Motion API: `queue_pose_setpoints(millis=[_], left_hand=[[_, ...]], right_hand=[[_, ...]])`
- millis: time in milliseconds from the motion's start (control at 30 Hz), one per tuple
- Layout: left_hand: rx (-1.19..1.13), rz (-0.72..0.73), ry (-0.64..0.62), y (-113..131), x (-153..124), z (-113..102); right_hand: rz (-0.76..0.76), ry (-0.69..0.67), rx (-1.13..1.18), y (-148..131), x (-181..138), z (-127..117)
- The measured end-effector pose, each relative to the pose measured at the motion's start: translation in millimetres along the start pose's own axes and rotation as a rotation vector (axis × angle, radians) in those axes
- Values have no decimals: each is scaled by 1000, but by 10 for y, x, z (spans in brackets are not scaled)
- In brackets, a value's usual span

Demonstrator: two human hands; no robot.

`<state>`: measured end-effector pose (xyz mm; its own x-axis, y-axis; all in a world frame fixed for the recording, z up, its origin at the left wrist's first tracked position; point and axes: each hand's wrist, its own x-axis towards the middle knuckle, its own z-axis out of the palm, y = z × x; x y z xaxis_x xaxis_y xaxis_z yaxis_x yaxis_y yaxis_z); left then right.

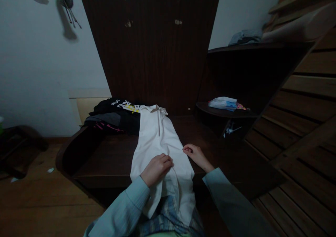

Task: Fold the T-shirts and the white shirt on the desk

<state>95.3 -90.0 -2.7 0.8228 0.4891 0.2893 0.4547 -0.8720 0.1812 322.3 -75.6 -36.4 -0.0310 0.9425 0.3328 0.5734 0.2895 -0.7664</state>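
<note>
A white garment lies lengthwise over the dark wooden bench, with a slit running down from its far end. Its near end divides into two parts that hang over the bench edge onto my lap; I cannot tell for certain whether it is trousers or a shirt. My left hand rests on the middle of the cloth, fingers curled and gathering a fold. At the garment's right edge, my right hand pinches the fabric between thumb and fingers. Beyond the far end lie dark printed clothes, partly covered by the white cloth.
The dark bench has a raised curved left end. To the right are corner shelves holding folded cloth and a plastic packet. A slatted wooden panel borders the right side. Dark furniture stands at far left.
</note>
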Motion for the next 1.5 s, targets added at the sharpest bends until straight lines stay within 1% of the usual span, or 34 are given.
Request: queue_pose_setpoints(millis=[100, 233, 367, 433, 533, 600, 700, 767, 833, 900, 967, 1133, 1300, 1333, 1500], left_hand=[[-24, -19, 53, -4, -73, -5], [-77, -89, 123, -15, -212, 3], [-153, -150, 118, -29, -294, 37], [-214, -182, 120, -35, -309, 52], [-333, -229, 138, -44, -315, 68], [-389, -253, 149, -48, -313, 79], [-410, -283, 145, -54, -299, 102], [-398, -305, 136, -62, -281, 124], [-394, -328, 137, -74, -263, 147], [-403, -352, 150, -88, -251, 166], [-408, -366, 160, -97, -246, 177], [-406, -384, 151, -102, -237, 170], [-395, -377, 142, -105, -219, 156], [-391, -377, 140, -107, -219, 154], [-422, -355, 126, -115, -235, 136]], right_hand=[[6, 12, 10, -10, -6, 4], [22, 28, 32, -5, 3, 15], [21, 33, 14, -18, 19, 13], [17, 68, -10, -46, -21, 0], [30, 128, -40, -110, -213, -36], [42, 106, -55, -150, -418, -64], [43, 29, -95, -168, -729, -89], [32, 14, -146, -145, -866, -83], [-1, 33, -196, -113, -923, -59], [-38, 42, -235, -97, -920, -31], [-58, 21, -263, -108, -889, -18], [-56, -22, -260, -162, -834, -87], [-66, 40, -243, -105, -845, -177], [-61, 35, -238, -93, -851, -186], [-22, -62, -192, -84, -867, -160]])
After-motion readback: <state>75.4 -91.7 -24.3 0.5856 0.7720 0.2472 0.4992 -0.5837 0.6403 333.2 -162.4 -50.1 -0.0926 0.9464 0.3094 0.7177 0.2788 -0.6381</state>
